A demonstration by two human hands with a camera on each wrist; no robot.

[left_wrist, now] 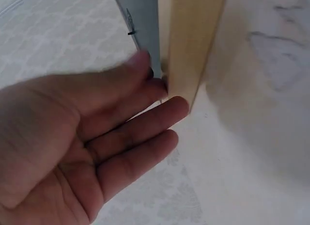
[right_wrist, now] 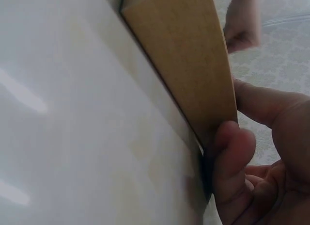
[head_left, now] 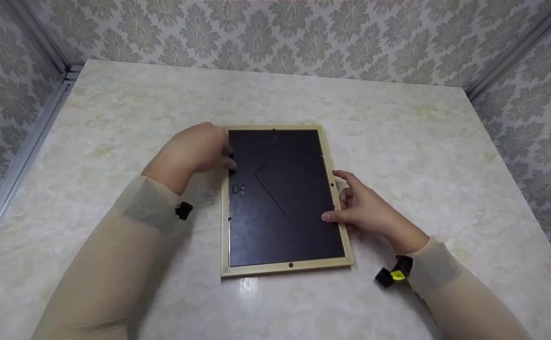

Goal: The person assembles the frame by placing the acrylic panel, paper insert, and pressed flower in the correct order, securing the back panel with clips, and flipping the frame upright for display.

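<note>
A picture frame [head_left: 287, 270] with a pale wooden border lies back-up on the table, its dark backing board [head_left: 280, 203] facing me. My left hand [head_left: 192, 148] is at its upper left edge, thumb and index finger closing around a small dark tab [left_wrist: 150, 73] on the border's inner side. The other left fingers reach toward the border's outer side. At the lower right edge, my right hand [head_left: 367, 208] grips the frame, thumb over the border onto the backing and fingers along the outer side. More dark tabs show around the border, such as the bottom tab [head_left: 291, 265].
Beneath the frame is a marbled pale table [head_left: 421, 156]. Patterned wallpaper [head_left: 256, 33] covers the walls behind and at both sides. A small hanger [head_left: 239, 189] and a slanting line mark the backing. Each wrist wears a band with a small black device.
</note>
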